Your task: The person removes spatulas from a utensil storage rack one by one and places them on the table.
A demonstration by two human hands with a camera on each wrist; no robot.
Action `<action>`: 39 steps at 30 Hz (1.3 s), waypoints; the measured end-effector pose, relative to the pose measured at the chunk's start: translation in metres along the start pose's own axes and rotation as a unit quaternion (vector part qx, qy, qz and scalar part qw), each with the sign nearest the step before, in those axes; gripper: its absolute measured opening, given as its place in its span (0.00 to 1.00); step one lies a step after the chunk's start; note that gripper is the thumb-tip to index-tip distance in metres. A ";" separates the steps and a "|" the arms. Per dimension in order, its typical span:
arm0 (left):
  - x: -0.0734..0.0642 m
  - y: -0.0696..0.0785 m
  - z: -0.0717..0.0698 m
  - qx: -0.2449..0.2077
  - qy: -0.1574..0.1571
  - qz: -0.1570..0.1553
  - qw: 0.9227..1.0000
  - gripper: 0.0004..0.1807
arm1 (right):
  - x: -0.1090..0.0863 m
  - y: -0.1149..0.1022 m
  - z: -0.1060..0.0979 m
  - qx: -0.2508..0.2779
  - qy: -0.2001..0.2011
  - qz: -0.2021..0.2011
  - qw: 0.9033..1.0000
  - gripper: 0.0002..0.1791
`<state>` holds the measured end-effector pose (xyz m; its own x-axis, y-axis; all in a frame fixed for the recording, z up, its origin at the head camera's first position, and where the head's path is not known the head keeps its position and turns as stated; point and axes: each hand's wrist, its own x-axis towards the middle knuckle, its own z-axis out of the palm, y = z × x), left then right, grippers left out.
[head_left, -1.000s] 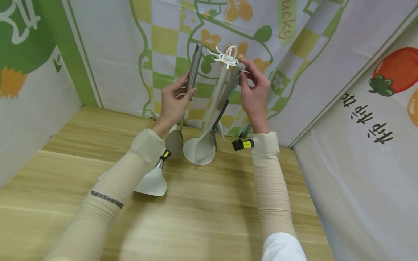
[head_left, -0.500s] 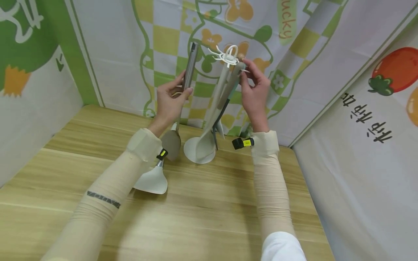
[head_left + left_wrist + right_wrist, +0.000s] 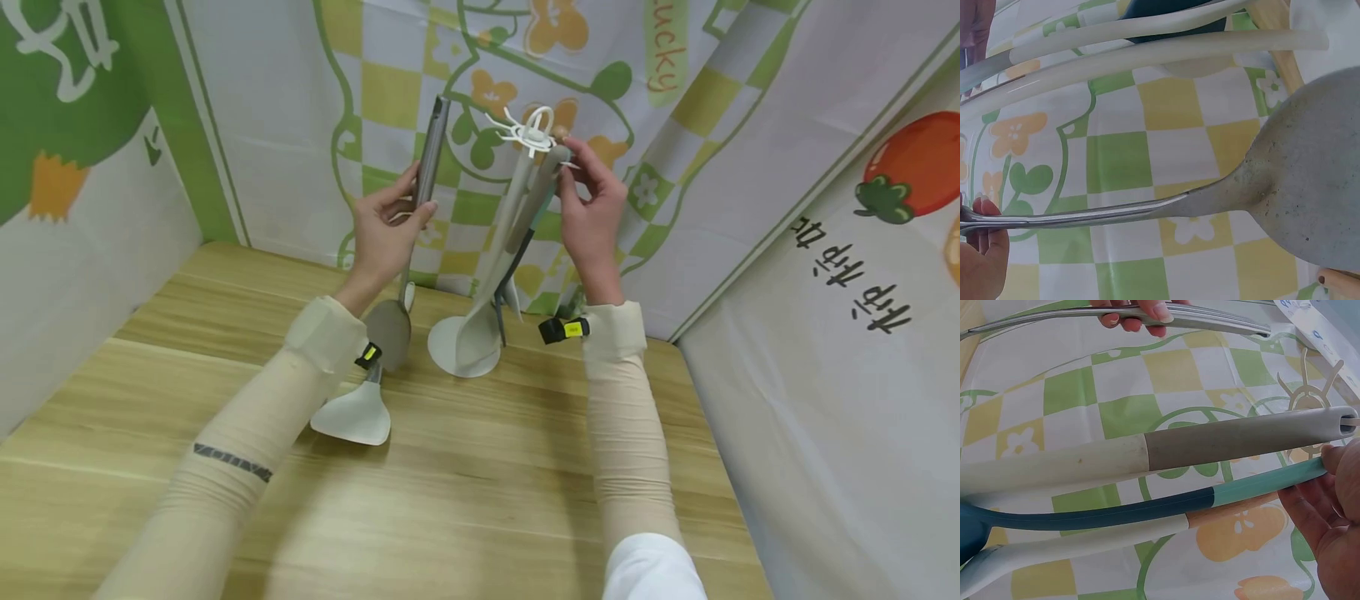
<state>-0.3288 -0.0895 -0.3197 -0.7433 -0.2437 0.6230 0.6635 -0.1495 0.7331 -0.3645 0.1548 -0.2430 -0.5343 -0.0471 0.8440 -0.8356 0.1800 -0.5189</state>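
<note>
My left hand (image 3: 386, 229) grips the long handle of a metal wok turner (image 3: 1316, 169), tilted with its wide blade hanging downward, left of the utensil rack (image 3: 442, 346). The blade is close to the tabletop; contact cannot be told. At the rack's top hooks (image 3: 527, 133), my right hand (image 3: 596, 208) pinches the end of a dark blue utensil's teal handle (image 3: 1266, 481). A pale spoon-like utensil (image 3: 478, 337) with a grey-brown handle (image 3: 1241, 440) hangs beside it. Another pale utensil with a brown handle (image 3: 1229, 511) is there too.
A white spatula (image 3: 356, 414) lies on the wooden table (image 3: 480, 500), partly under my left forearm. The patterned cloth (image 3: 390, 100) hangs close behind the rack. A printed wall panel (image 3: 840, 333) borders the table on the right.
My left hand has shifted a little to the left with the wok turner, away from the rack. The right hand stays at the hooks. The view has shifted slightly.
</note>
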 end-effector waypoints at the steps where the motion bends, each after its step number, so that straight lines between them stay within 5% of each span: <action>1: 0.000 0.001 0.000 0.000 0.001 0.003 1.000 0.29 | 0.000 0.000 0.000 0.000 0.000 0.001 1.000 0.15; 16: 0.006 0.010 -0.008 0.010 0.008 0.019 1.000 0.27 | 0.000 -0.002 0.003 0.001 0.002 0.014 1.000 0.16; 25: 0.008 0.017 -0.015 0.001 0.017 -0.030 0.999 0.28 | 0.001 -0.001 0.002 0.003 0.005 0.011 1.000 0.16; 39: 0.009 0.014 -0.030 0.052 0.014 0.008 0.999 0.26 | 0.000 -0.002 0.000 0.002 -0.004 0.002 1.000 0.16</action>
<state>-0.3237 -0.1224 -0.3122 -0.7289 -0.2731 0.6278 0.6617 -0.0457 0.7484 -0.3624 0.1541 -0.2419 -0.5389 -0.0541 0.8406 -0.8337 0.1769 -0.5231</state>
